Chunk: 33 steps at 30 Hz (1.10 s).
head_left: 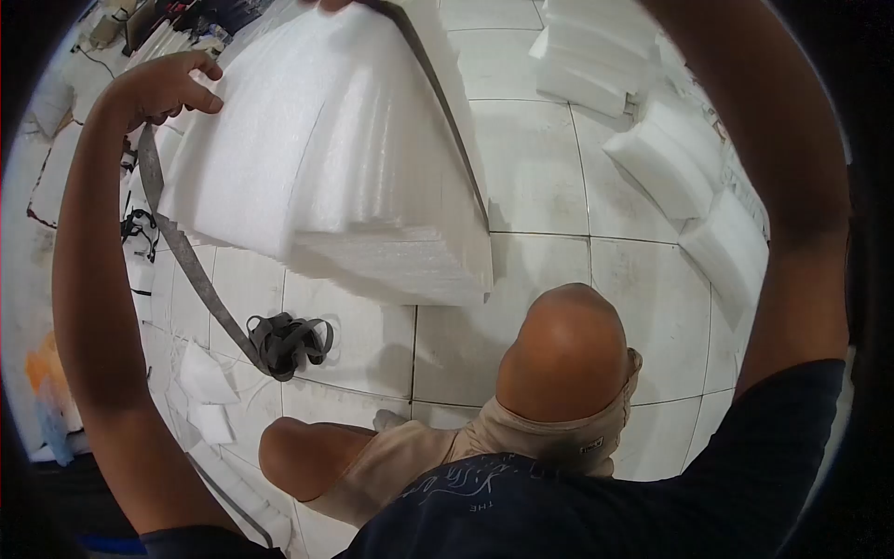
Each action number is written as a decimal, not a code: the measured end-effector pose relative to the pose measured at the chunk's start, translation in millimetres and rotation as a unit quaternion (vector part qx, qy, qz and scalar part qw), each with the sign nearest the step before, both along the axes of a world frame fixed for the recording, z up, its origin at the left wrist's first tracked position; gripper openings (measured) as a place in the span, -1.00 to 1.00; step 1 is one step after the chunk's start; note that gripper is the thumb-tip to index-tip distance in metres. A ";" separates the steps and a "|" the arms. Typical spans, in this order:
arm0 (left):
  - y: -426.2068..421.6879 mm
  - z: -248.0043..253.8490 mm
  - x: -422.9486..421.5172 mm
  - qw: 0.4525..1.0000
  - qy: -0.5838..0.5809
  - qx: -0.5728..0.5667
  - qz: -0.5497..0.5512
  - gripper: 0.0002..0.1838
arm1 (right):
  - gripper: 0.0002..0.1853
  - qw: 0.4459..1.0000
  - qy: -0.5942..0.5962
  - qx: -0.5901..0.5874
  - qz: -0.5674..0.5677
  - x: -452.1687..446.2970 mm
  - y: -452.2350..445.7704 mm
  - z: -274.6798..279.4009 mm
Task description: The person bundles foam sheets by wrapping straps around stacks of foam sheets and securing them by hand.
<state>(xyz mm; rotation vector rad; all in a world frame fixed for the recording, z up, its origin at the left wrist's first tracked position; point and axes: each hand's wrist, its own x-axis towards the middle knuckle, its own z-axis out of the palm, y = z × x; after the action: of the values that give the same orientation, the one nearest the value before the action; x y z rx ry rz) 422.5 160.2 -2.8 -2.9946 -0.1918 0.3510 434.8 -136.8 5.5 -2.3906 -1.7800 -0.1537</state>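
The top edge cuts off the far end of the stack of white foam sheets (270, 140), so its full length stays hidden; the right arm (792, 177) leaves the view there too, and its hand cannot be made out for certain; a few fingertips (326, 5) show at that same edge, beside the strap on the stack, cropped so closely that I cannot tell whether they are the right hand's or whether they grip anything; the left hand (172, 88) is at the stack's left side, thumb and forefinger apart, the other fingers curled under and partly hidden; a grey strap (197, 278) comes out below it, though whether those fingers clamp it I cannot tell; the clutter at the far left is dim and warped by the lens; the stack lies on the white tiled floor (531, 168) in front of the person's knees, its sheets thin, translucent and slightly fanned, their near edges uneven; one length of strap runs down its right side, and the other trails to a dark tangled heap (289, 345) on the tiles.
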 end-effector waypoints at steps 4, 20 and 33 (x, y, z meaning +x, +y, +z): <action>-9.5 -4.7 -2.2 0.999 -0.024 -0.023 0.028 -0.42 | -0.77 0.987 0.108 0.086 0.077 12.0 22.5 -26.9; -9.1 -46.8 -0.7 0.959 -0.248 0.115 -0.073 -0.63 | -0.81 0.920 0.302 0.224 0.113 41.4 91.6 -84.0; -47.0 -74.5 -51.2 0.927 -0.334 -0.169 0.016 -0.69 | -0.78 0.883 0.409 0.225 0.051 47.9 100.5 -81.9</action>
<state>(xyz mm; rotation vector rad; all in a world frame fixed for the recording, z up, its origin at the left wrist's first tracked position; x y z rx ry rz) 371.3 113.2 -77.2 -3.3222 -0.2601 -0.7261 482.7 -36.4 -76.4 -1.6435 -1.2647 0.3677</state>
